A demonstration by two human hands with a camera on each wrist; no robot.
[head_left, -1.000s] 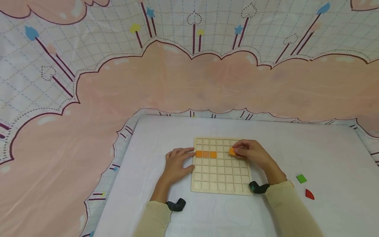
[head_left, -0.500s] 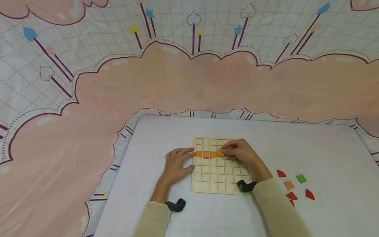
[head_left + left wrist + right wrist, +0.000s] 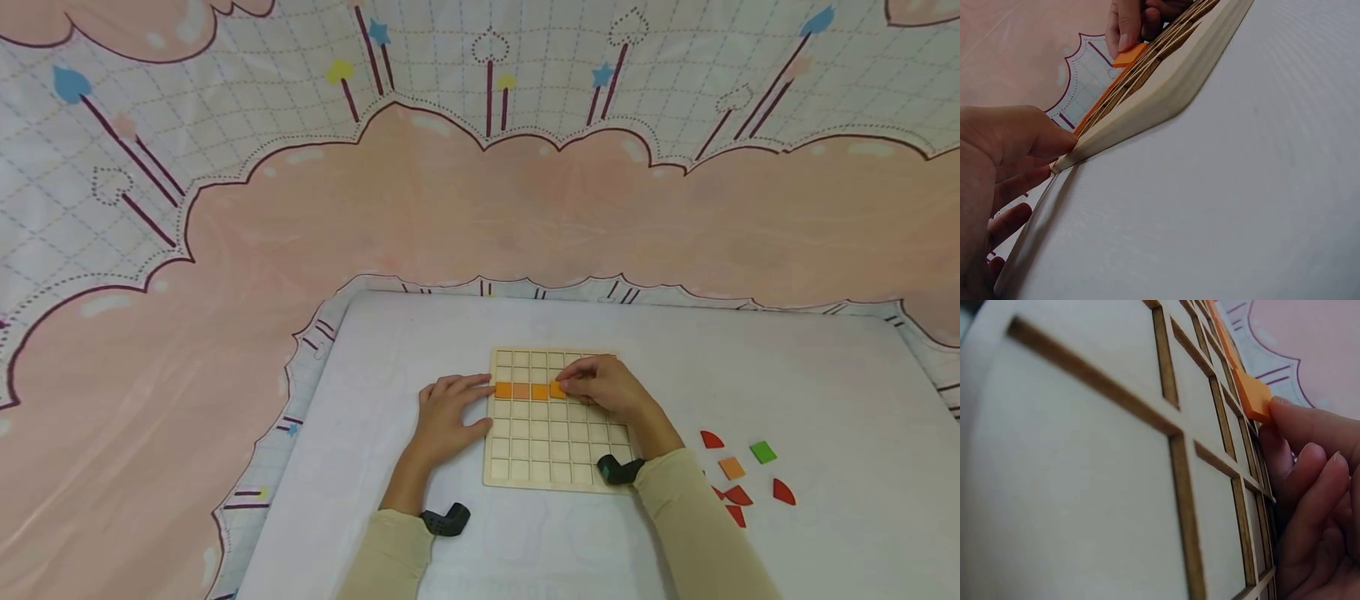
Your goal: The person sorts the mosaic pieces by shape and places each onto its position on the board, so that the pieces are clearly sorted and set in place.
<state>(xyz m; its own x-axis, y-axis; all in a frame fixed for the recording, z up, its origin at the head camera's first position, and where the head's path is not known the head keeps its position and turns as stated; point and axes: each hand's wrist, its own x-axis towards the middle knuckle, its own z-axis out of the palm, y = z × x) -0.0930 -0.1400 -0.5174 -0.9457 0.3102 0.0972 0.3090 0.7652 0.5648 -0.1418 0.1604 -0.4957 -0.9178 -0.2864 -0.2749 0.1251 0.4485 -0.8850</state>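
Observation:
A wooden grid board (image 3: 558, 450) lies on the white table, with three orange square tiles (image 3: 521, 391) side by side in one row from its left edge. My right hand (image 3: 611, 392) pinches another orange square tile (image 3: 1252, 395) between thumb and finger, over the cell just right of those three. In the right wrist view this tile stands slightly tilted against the grid ridges. My left hand (image 3: 450, 421) rests at the board's left side, fingers spread. The left wrist view shows its thumb (image 3: 1054, 139) touching the board's edge.
Right of the board lie a green square tile (image 3: 763, 452), an orange square tile (image 3: 732, 468) and several red pieces, among them a rounded red piece (image 3: 784, 492). My right sleeve (image 3: 697, 508) passes close beside them. A patterned cloth (image 3: 525, 217) hangs behind the table.
My right hand has moved left across the board with the orange tile and lowered it at the row's fourth cell. Its arm has uncovered the pieces at right. My left hand stays put.

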